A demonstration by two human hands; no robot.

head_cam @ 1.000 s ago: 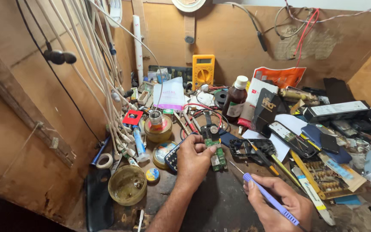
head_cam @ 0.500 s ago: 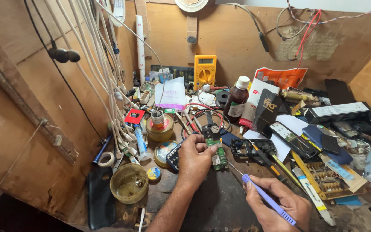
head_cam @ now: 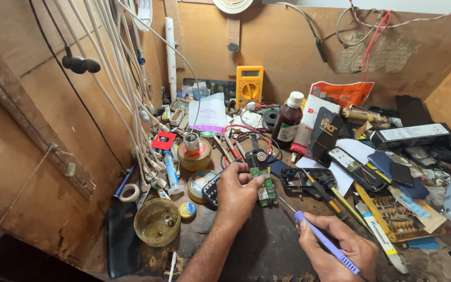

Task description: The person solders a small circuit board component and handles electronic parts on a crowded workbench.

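Two hands work close together at the near edge of the surface (head_cam: 267,250). The left hand (head_cam: 238,190) pinches a small green circuit board (head_cam: 265,185) between thumb and fingers, pressing it flat; the board's long axis runs from 12 to 6 o'clock, just at 3 o'clock of that hand. The right hand (head_cam: 340,250) is clenched around a purple-handled soldering iron (head_cam: 322,243), whose thin tip slants up toward 10 o'clock and ends just short of the board's lower end, so the right hand lies at 4 o'clock from the board. Outward, a round tin (head_cam: 156,222) sits at 9 o'clock, a brown bottle (head_cam: 288,122) at 1 o'clock and a yellow multimeter (head_cam: 249,84) at 12 o'clock. White cables (head_cam: 131,104) hang along the left wooden wall.
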